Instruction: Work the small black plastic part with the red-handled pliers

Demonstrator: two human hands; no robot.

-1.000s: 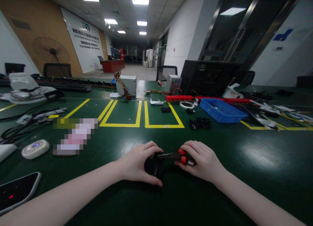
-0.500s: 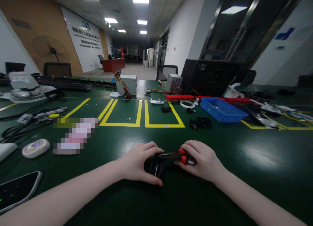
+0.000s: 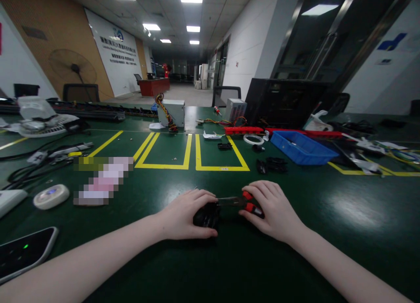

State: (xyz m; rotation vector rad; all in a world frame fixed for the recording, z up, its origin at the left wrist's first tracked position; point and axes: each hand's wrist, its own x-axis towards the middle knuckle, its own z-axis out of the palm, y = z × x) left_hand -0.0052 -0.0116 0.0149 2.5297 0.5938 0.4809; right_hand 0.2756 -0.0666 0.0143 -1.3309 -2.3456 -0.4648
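Observation:
My left hand is wrapped around a black bundle, perhaps a coiled cable, just above the green table or resting on it. Its thumb and fingers hide part of the bundle, so its exact kind is unclear. In my right hand is a pair of needle-nose pliers with red and black handles. The handles are spread apart. The pliers point left, and their tips reach the upper edge of the bundle, by my left fingertips. Whether the jaws grip anything is too small to tell.
Several black bundles lie beyond my right hand, near a blue bin. One more black bundle sits inside a yellow-taped square. At the left are a white oval device, a phone-like device and cables. A power supply stands at the back.
The pliers' handles have spread wider and the tool lies more level, slightly higher. My right hand has shifted up a little. The left hand still holds the black bundle.

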